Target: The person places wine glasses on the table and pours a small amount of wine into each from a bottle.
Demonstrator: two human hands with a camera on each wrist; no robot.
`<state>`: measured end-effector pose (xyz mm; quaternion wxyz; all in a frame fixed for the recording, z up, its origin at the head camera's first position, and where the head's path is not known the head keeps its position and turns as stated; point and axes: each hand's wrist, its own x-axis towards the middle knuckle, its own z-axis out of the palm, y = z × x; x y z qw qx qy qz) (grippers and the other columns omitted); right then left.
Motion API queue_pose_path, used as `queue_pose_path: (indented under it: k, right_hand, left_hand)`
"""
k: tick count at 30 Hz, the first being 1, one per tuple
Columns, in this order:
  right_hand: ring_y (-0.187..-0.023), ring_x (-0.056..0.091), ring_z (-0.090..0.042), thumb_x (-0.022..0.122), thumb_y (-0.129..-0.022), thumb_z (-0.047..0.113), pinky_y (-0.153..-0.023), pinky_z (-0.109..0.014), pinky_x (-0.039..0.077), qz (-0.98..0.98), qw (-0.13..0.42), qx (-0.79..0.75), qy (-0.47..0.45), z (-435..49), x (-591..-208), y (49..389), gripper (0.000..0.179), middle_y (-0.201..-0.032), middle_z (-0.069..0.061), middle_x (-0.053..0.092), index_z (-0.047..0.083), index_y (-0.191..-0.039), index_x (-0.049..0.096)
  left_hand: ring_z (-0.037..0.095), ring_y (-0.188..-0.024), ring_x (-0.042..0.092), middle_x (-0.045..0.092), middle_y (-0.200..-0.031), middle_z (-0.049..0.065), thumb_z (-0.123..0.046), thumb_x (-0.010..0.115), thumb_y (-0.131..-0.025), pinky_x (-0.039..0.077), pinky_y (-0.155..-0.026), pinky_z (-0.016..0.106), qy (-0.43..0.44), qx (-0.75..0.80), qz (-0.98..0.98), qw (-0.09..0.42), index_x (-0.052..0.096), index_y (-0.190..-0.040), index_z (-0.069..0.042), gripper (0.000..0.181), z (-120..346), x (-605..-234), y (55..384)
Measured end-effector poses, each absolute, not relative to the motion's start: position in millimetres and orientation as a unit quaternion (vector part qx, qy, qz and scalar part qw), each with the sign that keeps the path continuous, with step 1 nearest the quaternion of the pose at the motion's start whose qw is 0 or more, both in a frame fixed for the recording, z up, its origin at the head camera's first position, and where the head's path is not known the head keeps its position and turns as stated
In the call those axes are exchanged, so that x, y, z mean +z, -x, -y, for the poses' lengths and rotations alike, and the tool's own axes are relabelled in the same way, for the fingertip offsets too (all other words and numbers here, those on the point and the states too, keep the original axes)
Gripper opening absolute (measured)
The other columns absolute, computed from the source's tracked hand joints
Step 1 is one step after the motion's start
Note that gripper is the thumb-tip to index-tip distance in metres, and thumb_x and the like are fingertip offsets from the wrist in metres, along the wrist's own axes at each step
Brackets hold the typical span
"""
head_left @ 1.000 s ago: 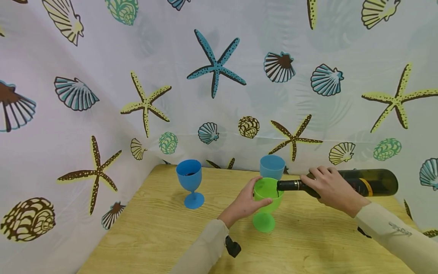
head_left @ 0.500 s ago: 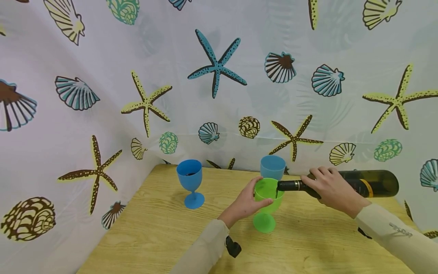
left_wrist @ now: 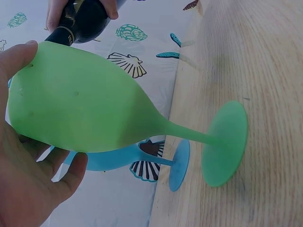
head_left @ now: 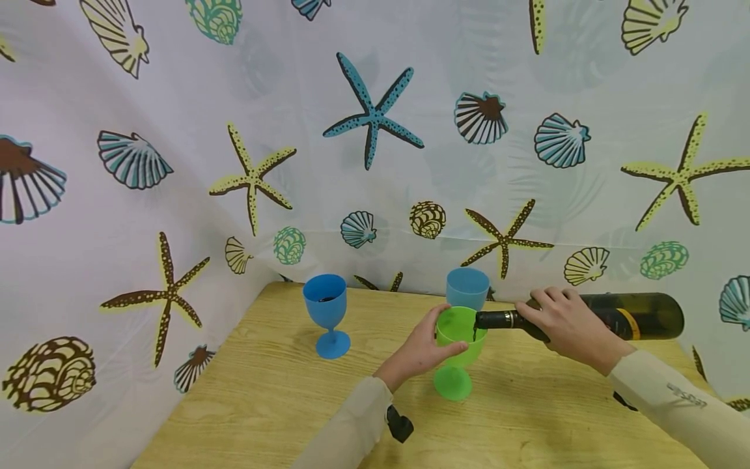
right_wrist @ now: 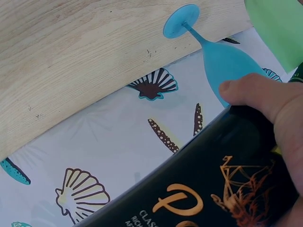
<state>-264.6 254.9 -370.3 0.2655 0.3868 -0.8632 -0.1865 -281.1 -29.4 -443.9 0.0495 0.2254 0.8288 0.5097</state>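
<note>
Hardly any change from half a second earlier: same grips, same pose, whole view slid down a touch. Left hand (head_left: 417, 352) cupped around the bowl of the green plastic goblet (head_left: 458, 352), thumb and fingers curled against its side, goblet upright on the wooden table (head_left: 275, 397) near the centre. Right hand (head_left: 565, 327) wrapped around the shoulder of the dark wine bottle (head_left: 609, 315), held nearly level, base toward 3 o'clock, mouth over the goblet's rim as before. Dark liquid visible at the mouth. Light blue goblet (head_left: 467, 288) just behind the green one at 12 o'clock, unmoved. Darker blue goblet (head_left: 327, 312) well apart toward 9 o'clock, dark liquid inside. Seashell-and-starfish curtain (head_left: 375, 130) behind.
</note>
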Motion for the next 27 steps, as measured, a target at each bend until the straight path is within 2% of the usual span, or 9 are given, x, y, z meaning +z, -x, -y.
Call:
queue_pose_path:
  k: [11,27]
  right_hand:
    - [-0.087,0.057,-0.036,0.092,-0.056,0.022,-0.070,-0.050,0.049,0.860,0.269,-0.187,-0.391,-254.3,-370.4,265.5,0.071,-0.103,-0.017,0.055,0.009,-0.117,0.056]
    - [-0.085,0.057,-0.035,0.093,-0.052,0.027,-0.069,-0.049,0.050,0.858,0.268,-0.195,-0.392,-253.8,-368.0,265.2,0.076,-0.101,-0.017,0.055,0.009,-0.117,0.056]
  left_hand:
    - [0.028,-0.129,0.041,0.036,-0.144,0.010,-0.040,0.066,-0.088,0.039,-0.100,0.049,-0.231,0.509,-0.828,0.047,0.022,-0.150,-0.010,0.082,30.4,-442.2,279.6]
    - [0.029,-0.132,0.037,0.033,-0.146,0.010,-0.043,0.066,-0.088,0.037,-0.101,0.051,-0.234,0.506,-0.829,0.047,0.022,-0.150,-0.011,0.082,30.6,-443.5,280.5]
